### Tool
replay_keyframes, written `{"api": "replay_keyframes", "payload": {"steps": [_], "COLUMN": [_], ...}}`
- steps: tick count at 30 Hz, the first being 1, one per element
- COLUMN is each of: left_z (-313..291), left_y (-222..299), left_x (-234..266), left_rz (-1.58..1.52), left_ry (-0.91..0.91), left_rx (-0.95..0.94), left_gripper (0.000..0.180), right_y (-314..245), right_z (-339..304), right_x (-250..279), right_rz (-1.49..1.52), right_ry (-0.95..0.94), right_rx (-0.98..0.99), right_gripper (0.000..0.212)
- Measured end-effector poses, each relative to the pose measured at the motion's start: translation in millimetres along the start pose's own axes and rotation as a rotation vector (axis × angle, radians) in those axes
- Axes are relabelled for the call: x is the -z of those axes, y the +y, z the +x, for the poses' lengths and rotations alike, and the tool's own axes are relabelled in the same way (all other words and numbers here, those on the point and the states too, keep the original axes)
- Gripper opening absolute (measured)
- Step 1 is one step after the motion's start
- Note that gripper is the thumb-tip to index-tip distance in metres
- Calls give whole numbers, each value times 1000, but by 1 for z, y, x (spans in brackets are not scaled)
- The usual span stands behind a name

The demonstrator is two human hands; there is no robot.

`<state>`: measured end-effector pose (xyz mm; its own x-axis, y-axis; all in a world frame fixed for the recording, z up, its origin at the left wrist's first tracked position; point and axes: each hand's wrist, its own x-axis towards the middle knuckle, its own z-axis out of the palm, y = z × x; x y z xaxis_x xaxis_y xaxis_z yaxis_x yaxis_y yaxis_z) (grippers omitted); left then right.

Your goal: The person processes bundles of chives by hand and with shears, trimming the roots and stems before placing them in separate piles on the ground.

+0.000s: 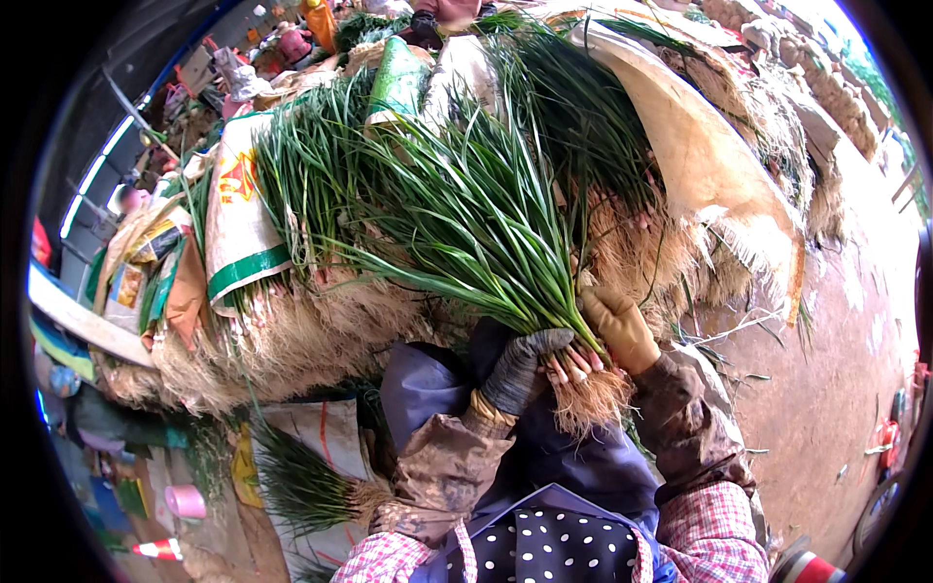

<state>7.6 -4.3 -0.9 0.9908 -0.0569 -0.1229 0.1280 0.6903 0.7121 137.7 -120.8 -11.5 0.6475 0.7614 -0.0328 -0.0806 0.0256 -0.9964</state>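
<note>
My left hand [523, 373], in a dark grey glove, is wrapped round a bunch of green garlic [505, 253] just above its bulbs. The long green leaves fan away to the far left. Pale pinkish bulbs [575, 365] and a tuft of tan roots [591, 400] hang over my lap. Close against the right side of the stems is my right hand [622, 328] in a tan glove, its fingers curled in. Whatever those fingers pinch is hidden. Both forearms wear muddy brown sleeve covers.
A long heap of green garlic [321, 175] with matted roots [321, 325] lies in front of me, partly under white woven sacks [248, 209]. A smaller bunch [306, 486] rests on a sack at lower left. Brown floor [816, 389] extends right. Another person [457, 12] is at the far side.
</note>
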Motion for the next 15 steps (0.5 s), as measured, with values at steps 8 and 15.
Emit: {"api": "replay_keyframes", "payload": {"steps": [8, 15], "left_z": [9, 7], "left_y": [-3, 0], "left_x": [15, 27], "left_rz": [-158, -439], "left_ry": [-112, -141], "left_rx": [84, 252], "left_gripper": [45, 50], "right_y": [-25, -32], "right_z": [23, -2], "right_x": [-4, -21], "right_rz": [362, -414], "right_ry": [73, 144], "right_rx": [-298, 250], "right_gripper": [25, 31]}}
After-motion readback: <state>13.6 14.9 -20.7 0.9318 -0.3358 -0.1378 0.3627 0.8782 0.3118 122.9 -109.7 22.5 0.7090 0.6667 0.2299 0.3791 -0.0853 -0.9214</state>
